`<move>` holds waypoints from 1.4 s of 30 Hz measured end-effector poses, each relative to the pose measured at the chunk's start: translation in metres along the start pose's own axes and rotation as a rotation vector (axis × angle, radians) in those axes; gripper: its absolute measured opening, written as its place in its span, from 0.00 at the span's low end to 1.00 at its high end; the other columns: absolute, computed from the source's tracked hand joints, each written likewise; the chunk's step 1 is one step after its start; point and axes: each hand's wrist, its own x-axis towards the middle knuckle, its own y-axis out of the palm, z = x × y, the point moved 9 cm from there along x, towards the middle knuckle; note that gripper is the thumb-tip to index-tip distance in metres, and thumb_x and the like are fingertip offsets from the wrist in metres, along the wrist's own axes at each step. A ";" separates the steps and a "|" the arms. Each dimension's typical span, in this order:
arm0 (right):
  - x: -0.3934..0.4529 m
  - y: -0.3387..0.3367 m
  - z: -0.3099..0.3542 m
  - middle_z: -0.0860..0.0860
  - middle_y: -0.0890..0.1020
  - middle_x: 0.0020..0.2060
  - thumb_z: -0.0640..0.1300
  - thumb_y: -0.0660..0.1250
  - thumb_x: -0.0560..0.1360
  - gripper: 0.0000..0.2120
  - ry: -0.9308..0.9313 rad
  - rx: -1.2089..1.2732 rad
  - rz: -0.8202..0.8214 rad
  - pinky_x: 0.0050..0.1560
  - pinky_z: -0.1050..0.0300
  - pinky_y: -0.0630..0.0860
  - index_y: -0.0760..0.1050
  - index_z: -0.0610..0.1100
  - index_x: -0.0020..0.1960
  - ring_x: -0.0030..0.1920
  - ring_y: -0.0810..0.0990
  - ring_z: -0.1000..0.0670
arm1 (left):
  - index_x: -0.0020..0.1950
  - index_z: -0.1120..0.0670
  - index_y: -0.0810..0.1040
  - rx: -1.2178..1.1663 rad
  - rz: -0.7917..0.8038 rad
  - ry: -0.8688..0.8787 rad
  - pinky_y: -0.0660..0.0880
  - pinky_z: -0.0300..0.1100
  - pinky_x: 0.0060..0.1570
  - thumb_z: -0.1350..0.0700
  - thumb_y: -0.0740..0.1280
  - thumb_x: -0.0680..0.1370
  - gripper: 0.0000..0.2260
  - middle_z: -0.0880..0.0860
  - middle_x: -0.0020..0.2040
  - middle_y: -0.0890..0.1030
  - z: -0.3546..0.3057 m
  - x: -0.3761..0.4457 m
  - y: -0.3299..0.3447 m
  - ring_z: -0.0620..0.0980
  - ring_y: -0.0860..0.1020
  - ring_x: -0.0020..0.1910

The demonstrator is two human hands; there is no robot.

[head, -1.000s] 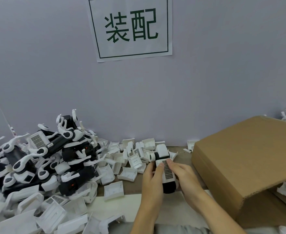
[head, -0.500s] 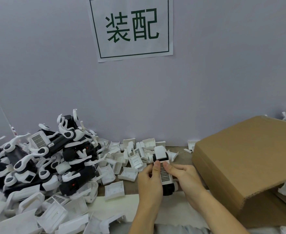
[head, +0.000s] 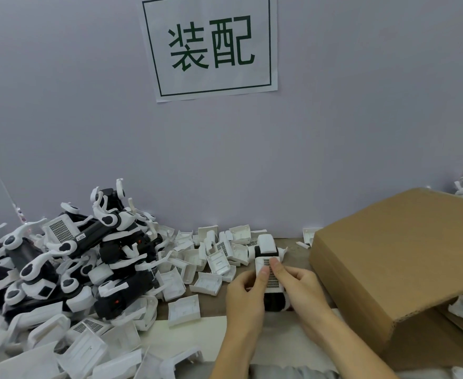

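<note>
white-and-black plastic toy body (head: pixel 269 274) sits on the table edge between your hands, beside the brown cardboard box (head: pixel 389 263). your left hand (head: pixel 248 294) and right hand (head: pixel 301 289) grip it, thumbs pressing its white grille cover (head: pixel 270 276).

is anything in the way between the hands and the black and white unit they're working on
Nothing visible does: the left hand and right hand both grip the black and white unit, thumbs on its white grille cover.
</note>
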 end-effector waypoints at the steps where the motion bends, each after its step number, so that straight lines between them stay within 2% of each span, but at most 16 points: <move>1: 0.001 0.000 0.000 0.40 0.87 0.45 0.51 0.67 0.78 0.16 0.006 0.018 0.018 0.46 0.50 0.83 0.86 0.39 0.49 0.48 0.87 0.42 | 0.48 0.54 0.85 0.024 -0.011 0.007 0.76 0.32 0.41 0.50 0.68 0.81 0.10 0.50 0.42 0.87 0.000 0.000 -0.001 0.42 0.84 0.43; 3: 0.000 0.005 0.001 0.40 0.87 0.46 0.48 0.66 0.79 0.14 0.001 0.023 0.073 0.44 0.53 0.82 0.86 0.40 0.51 0.49 0.87 0.42 | 0.47 0.54 0.85 0.032 -0.072 0.003 0.74 0.32 0.41 0.50 0.66 0.82 0.11 0.50 0.41 0.86 0.000 0.001 -0.006 0.43 0.83 0.42; 6: -0.002 0.012 0.002 0.44 0.87 0.44 0.46 0.67 0.80 0.11 -0.036 -0.098 0.120 0.41 0.59 0.80 0.86 0.42 0.49 0.47 0.87 0.46 | 0.48 0.54 0.85 0.035 -0.147 -0.008 0.73 0.33 0.41 0.50 0.64 0.83 0.13 0.49 0.42 0.86 0.001 0.002 -0.015 0.43 0.82 0.44; 10: 0.001 0.008 0.006 0.48 0.88 0.42 0.46 0.67 0.80 0.10 -0.102 -0.271 0.081 0.47 0.56 0.82 0.86 0.44 0.48 0.46 0.87 0.48 | 0.46 0.54 0.84 0.085 -0.155 0.004 0.75 0.37 0.44 0.51 0.64 0.83 0.13 0.50 0.41 0.86 -0.001 0.002 -0.017 0.46 0.82 0.45; 13: 0.001 0.009 0.009 0.50 0.88 0.40 0.45 0.68 0.80 0.09 -0.163 -0.313 0.059 0.45 0.57 0.81 0.86 0.44 0.47 0.44 0.87 0.51 | 0.46 0.56 0.85 0.068 -0.183 0.017 0.78 0.44 0.51 0.52 0.66 0.82 0.11 0.52 0.42 0.86 -0.002 0.002 -0.021 0.50 0.83 0.47; 17: 0.001 0.010 0.008 0.49 0.88 0.41 0.47 0.67 0.80 0.11 -0.181 -0.271 0.051 0.42 0.62 0.79 0.86 0.44 0.48 0.45 0.87 0.51 | 0.45 0.55 0.86 -0.024 -0.164 -0.002 0.79 0.47 0.54 0.51 0.68 0.81 0.11 0.52 0.43 0.87 0.000 0.001 -0.020 0.50 0.84 0.48; 20: 0.004 0.006 0.006 0.48 0.88 0.40 0.49 0.65 0.81 0.14 -0.152 -0.250 0.025 0.43 0.56 0.82 0.86 0.44 0.47 0.44 0.87 0.49 | 0.50 0.55 0.86 -0.104 -0.093 -0.065 0.80 0.51 0.56 0.53 0.69 0.81 0.08 0.52 0.46 0.87 0.007 0.001 -0.011 0.52 0.84 0.51; 23: 0.005 0.003 0.000 0.43 0.87 0.41 0.48 0.64 0.82 0.15 -0.086 -0.157 0.039 0.44 0.50 0.83 0.87 0.43 0.46 0.44 0.87 0.45 | 0.53 0.53 0.86 -0.061 -0.065 -0.061 0.81 0.51 0.56 0.56 0.70 0.80 0.06 0.50 0.46 0.87 0.008 0.002 -0.008 0.50 0.85 0.50; 27: 0.003 0.009 -0.001 0.47 0.88 0.44 0.40 0.65 0.81 0.10 -0.095 -0.200 0.106 0.51 0.47 0.83 0.86 0.44 0.51 0.47 0.86 0.48 | 0.48 0.54 0.86 -0.071 -0.182 -0.076 0.80 0.50 0.55 0.56 0.70 0.80 0.06 0.52 0.44 0.87 0.010 0.003 -0.023 0.52 0.85 0.48; 33: 0.005 0.004 -0.003 0.49 0.88 0.46 0.37 0.66 0.80 0.10 -0.084 -0.235 0.084 0.53 0.42 0.83 0.85 0.44 0.54 0.49 0.86 0.48 | 0.42 0.49 0.84 -0.056 -0.204 -0.081 0.79 0.43 0.48 0.59 0.72 0.78 0.06 0.48 0.39 0.87 0.009 0.003 -0.026 0.49 0.84 0.45; 35: 0.005 0.003 -0.001 0.50 0.88 0.46 0.36 0.66 0.80 0.10 -0.093 -0.234 0.084 0.52 0.45 0.83 0.86 0.45 0.53 0.49 0.87 0.50 | 0.41 0.49 0.83 -0.054 -0.215 -0.085 0.77 0.40 0.45 0.59 0.73 0.78 0.07 0.47 0.38 0.86 0.009 0.003 -0.027 0.48 0.84 0.44; 38: 0.004 0.002 0.004 0.52 0.88 0.42 0.38 0.68 0.79 0.09 -0.147 -0.253 0.041 0.47 0.59 0.82 0.86 0.47 0.47 0.46 0.86 0.52 | 0.41 0.52 0.85 -0.108 -0.238 -0.126 0.77 0.41 0.44 0.55 0.75 0.76 0.04 0.48 0.38 0.86 0.012 0.001 -0.028 0.50 0.85 0.44; 40: 0.005 0.000 0.009 0.54 0.87 0.40 0.39 0.71 0.77 0.07 -0.222 -0.274 -0.022 0.43 0.66 0.78 0.86 0.48 0.46 0.45 0.86 0.53 | 0.42 0.54 0.85 -0.119 -0.283 -0.167 0.77 0.41 0.42 0.50 0.77 0.73 0.09 0.50 0.38 0.87 0.016 -0.001 -0.033 0.49 0.85 0.42; 42: 0.005 -0.001 0.013 0.56 0.87 0.41 0.40 0.73 0.76 0.06 -0.272 -0.308 -0.072 0.44 0.66 0.78 0.84 0.51 0.47 0.45 0.84 0.55 | 0.42 0.55 0.86 -0.128 -0.323 -0.203 0.77 0.42 0.42 0.45 0.78 0.70 0.14 0.49 0.37 0.87 0.020 -0.003 -0.038 0.48 0.85 0.42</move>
